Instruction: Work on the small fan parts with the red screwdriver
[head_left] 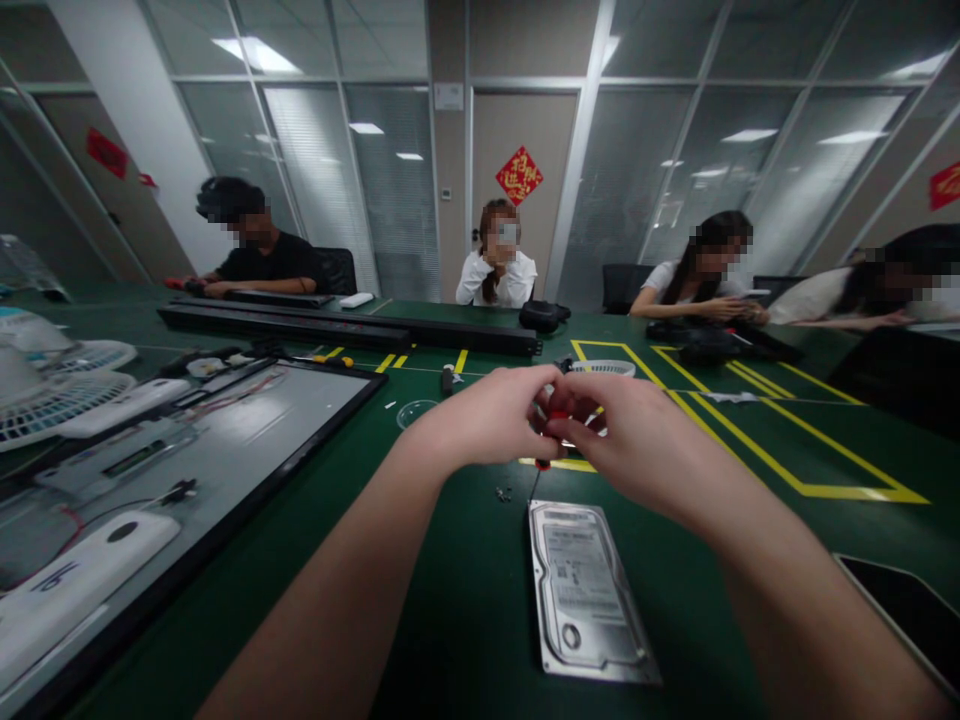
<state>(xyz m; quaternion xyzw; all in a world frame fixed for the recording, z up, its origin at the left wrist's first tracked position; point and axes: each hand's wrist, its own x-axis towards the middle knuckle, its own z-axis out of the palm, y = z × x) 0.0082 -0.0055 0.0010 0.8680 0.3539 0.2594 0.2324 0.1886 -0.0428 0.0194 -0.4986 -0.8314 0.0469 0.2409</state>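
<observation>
A silver hard drive lies label up on the green table in front of me. Above its far left corner is a screwdriver with a red and black handle, its thin shaft reaching down to that corner. My left hand and my right hand are both closed around the handle, fingers meeting near its top. The fingers hide most of the handle. Left of the drive's far end, several small screws lie in a loose cluster.
A large flat panel with white fan parts on it fills the left side. Beyond my hands are a clear round dish and long black bars. A dark phone-like slab lies right. Several people sit across the table.
</observation>
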